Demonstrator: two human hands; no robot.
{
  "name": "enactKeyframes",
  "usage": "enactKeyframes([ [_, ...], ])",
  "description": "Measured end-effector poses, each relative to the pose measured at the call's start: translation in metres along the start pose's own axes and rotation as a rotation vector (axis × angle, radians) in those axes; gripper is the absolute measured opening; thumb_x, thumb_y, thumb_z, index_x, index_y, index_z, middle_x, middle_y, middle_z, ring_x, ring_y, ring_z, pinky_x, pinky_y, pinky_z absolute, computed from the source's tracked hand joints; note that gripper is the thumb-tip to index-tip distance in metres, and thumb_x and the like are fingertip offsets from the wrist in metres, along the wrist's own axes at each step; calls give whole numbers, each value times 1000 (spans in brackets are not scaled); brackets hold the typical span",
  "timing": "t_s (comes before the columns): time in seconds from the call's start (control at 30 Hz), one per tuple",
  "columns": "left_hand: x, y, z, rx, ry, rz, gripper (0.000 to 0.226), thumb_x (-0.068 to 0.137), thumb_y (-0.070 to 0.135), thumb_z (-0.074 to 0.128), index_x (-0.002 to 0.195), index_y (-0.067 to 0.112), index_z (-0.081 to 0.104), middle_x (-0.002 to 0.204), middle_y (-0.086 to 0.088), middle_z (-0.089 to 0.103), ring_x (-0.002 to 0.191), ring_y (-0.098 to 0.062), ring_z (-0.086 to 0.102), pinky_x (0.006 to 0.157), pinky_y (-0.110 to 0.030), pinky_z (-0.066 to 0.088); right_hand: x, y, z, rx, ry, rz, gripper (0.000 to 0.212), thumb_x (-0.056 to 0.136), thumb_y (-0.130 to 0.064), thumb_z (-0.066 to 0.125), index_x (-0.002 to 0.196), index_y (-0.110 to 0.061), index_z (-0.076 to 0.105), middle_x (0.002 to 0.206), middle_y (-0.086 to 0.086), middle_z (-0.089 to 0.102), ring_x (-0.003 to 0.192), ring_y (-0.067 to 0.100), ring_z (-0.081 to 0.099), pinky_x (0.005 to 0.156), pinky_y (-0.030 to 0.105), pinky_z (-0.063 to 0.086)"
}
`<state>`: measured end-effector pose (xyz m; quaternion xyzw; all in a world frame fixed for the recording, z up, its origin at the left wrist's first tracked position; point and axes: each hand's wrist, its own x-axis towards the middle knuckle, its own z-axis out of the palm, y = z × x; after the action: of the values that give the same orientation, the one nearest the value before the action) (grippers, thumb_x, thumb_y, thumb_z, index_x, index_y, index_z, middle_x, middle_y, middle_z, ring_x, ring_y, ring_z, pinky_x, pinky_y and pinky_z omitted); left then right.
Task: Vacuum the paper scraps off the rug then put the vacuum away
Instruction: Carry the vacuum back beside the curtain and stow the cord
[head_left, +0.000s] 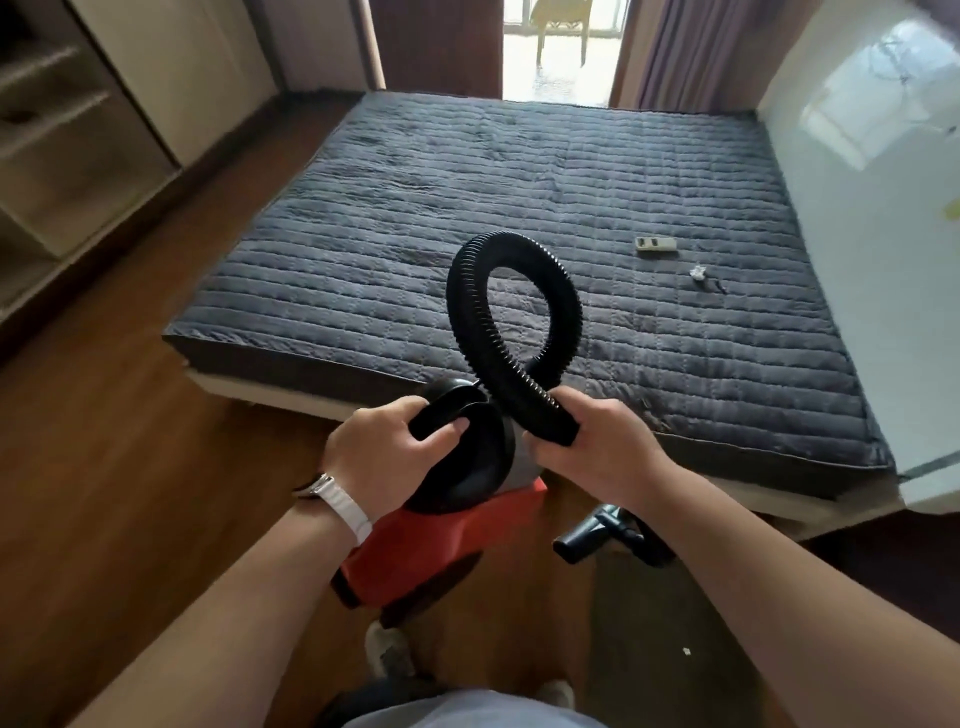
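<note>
A pale remote (656, 244) lies well apart from the curtain (680, 52) and chair (563, 18).

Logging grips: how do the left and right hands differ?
The left hand grips the black handle of the vacuum; the right hand grips the ribbed hose near its end. The left wrist wears a white watch band; the right wrist is bare. Both hold black parts.

The left hand (395, 447) and right hand (597, 452) are ungloved, with short plain nails; both arms are bare to the picture's edge; the left wrist wears a watch (335, 496) with a white strap and a silvery case; lowest in view is a pale grey-blue garment (467, 714); below it are two light-coloured shoes (387, 652).
</note>
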<state>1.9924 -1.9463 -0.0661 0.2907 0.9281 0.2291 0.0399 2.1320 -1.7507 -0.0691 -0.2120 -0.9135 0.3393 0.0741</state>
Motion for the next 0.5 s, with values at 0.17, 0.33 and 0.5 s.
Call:
enactKeyframes([
  [0.17,12,-66,-30,-37,49,-76,50,72,77,47,81,30,65,67,10,66,74,-16,64,66,-31,51,43,-56,45,-17,-33,-67,37,65,-53,60,87,-24,58,68,-4,60,68,24,57,64,38,51],
  [0.33,34,-142,-66,-84,58,-118,50,73,76,47,81,31,66,66,12,65,72,-13,63,66,-30,50,89,-118,97,-70,-16,-73,30,70,-46,71,86,-27,53,62,-5,55,58,15,49,59,35,51],
  [0.5,53,-205,-103,-43,114,-150,44,78,69,57,77,26,65,62,9,63,64,-11,56,59,-27,41,127,-174,144,-62,-43,-94,24,74,-45,71,77,-35,50,58,-7,52,55,11,46,57,33,48],
])
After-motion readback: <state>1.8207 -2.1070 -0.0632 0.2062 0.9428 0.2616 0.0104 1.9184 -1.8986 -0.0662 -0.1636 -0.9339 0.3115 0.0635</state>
